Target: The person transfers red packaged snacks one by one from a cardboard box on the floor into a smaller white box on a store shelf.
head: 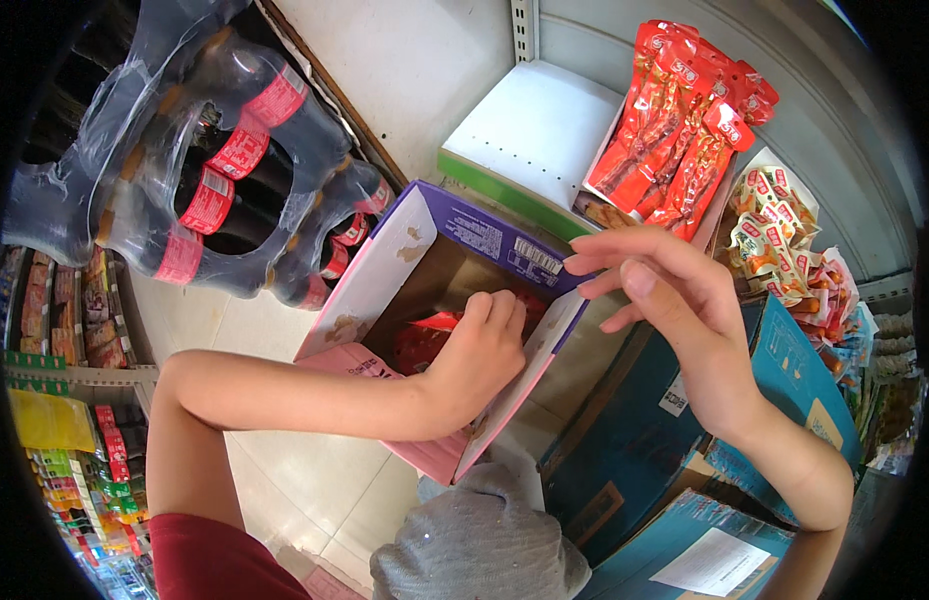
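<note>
A purple and pink cardboard box [464, 225] stands tilted before me, with its top open. Several red packets [415, 349] lie at its brown bottom. My left hand [483, 341] reaches into the box with curled fingers, close to the red packets. Its fingertips are hidden, so whether it grips a packet does not show. Just outside the box's right wall, my right hand [659, 289] is raised with fingers apart and nothing in it.
Shrink-wrapped cola bottles [247, 150] stand at upper left. On the right are red snack packs [667, 135], small white snack packets [768, 232] and blue cardboard cartons [644, 420]. A white box with a green edge [532, 127] lies behind. Stocked shelves [81, 375] line the left.
</note>
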{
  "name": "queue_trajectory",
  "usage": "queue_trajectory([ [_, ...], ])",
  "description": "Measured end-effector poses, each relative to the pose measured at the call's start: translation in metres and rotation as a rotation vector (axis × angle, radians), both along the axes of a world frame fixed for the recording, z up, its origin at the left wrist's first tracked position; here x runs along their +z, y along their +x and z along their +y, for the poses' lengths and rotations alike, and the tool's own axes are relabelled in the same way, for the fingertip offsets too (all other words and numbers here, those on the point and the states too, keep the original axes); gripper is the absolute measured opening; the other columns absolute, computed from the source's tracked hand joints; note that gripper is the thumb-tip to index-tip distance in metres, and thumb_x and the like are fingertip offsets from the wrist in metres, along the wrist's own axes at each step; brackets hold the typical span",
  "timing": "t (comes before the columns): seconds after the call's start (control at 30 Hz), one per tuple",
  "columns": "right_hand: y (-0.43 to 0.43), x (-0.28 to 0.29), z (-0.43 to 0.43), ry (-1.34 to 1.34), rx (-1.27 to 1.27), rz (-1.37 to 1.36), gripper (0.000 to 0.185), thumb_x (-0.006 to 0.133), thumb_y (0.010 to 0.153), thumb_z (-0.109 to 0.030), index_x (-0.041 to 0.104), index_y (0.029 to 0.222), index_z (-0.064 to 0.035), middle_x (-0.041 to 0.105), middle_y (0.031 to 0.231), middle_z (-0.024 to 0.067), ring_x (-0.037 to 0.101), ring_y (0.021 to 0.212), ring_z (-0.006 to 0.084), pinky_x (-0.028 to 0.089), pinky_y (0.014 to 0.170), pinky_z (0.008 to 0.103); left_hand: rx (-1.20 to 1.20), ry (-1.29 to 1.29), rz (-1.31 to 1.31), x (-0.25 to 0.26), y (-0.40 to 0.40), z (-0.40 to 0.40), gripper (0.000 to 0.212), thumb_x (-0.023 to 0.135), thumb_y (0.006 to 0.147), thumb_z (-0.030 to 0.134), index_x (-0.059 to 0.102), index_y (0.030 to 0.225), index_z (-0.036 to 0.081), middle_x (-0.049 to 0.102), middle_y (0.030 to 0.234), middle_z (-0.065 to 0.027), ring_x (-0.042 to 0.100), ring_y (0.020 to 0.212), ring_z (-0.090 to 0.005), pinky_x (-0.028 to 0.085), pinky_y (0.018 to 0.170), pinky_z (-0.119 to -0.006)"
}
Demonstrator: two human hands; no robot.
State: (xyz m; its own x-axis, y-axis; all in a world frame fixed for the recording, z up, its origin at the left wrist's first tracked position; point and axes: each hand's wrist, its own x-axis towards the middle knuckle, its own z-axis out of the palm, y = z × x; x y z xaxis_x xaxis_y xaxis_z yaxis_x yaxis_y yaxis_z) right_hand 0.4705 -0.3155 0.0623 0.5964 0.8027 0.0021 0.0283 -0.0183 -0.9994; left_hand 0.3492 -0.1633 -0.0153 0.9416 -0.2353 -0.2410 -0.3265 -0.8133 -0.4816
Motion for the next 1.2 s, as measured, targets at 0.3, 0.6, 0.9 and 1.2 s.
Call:
queue_trajectory([
  [0.3, 0.005, -0.013, 0.003, -0.024, 0.006, -0.065, 0.024, 0.054, 0.091, -0.003, 0.065, 0.113, -0.0048, 0.065, 0.107, 0.0044, 0.059, 0.094, 0.0094, 0.047, 0.077, 0.0240, 0.099, -0.176, -0.385, 0.058, -0.005, 0.004, 0.012, 0.059, 0.068, 0.016, 0.060, 0.077, 0.008, 0.043, 0.081, -0.0035, 0.045, 0.083, -0.0199, 0.033, 0.070, -0.033],
  [0.6, 0.003, -0.011, 0.012, 0.060, -0.045, -0.633, 0.024, 0.074, 0.069, -0.005, 0.070, 0.093, -0.0087, 0.067, 0.086, 0.0065, 0.058, 0.074, 0.0274, 0.047, 0.065, 0.0358, 0.056, -0.417, -0.629, 0.161, 0.001, -0.003, 0.018, 0.063, 0.062, 0.013, 0.058, 0.079, 0.009, 0.050, 0.088, -0.0018, 0.049, 0.081, -0.0203, 0.034, 0.070, -0.034],
  [0.9, 0.009, 0.024, 0.011, 0.256, -0.251, -0.717, 0.012, 0.071, 0.069, -0.001, 0.067, 0.079, -0.0062, 0.062, 0.075, 0.0069, 0.061, 0.062, 0.0266, 0.047, 0.052, 0.0358, -0.094, -0.687, -0.793, 0.210, 0.004, -0.005, 0.018, 0.067, 0.078, 0.017, 0.060, 0.082, 0.001, 0.055, 0.090, -0.0114, 0.049, 0.082, -0.0226, 0.039, 0.075, -0.034],
  [1.2, 0.044, 0.044, -0.030, 0.433, -0.365, -1.565, 0.020, 0.069, 0.063, -0.002, 0.071, 0.082, -0.0042, 0.069, 0.086, 0.0075, 0.065, 0.061, 0.0163, 0.050, 0.046, 0.0241, 0.279, -1.554, -0.346, 0.179, 0.073, 0.040, 0.027, 0.056, 0.093, 0.023, 0.063, 0.107, 0.001, 0.063, 0.100, -0.0024, 0.054, 0.092, -0.0098, 0.040, 0.086, -0.026],
])
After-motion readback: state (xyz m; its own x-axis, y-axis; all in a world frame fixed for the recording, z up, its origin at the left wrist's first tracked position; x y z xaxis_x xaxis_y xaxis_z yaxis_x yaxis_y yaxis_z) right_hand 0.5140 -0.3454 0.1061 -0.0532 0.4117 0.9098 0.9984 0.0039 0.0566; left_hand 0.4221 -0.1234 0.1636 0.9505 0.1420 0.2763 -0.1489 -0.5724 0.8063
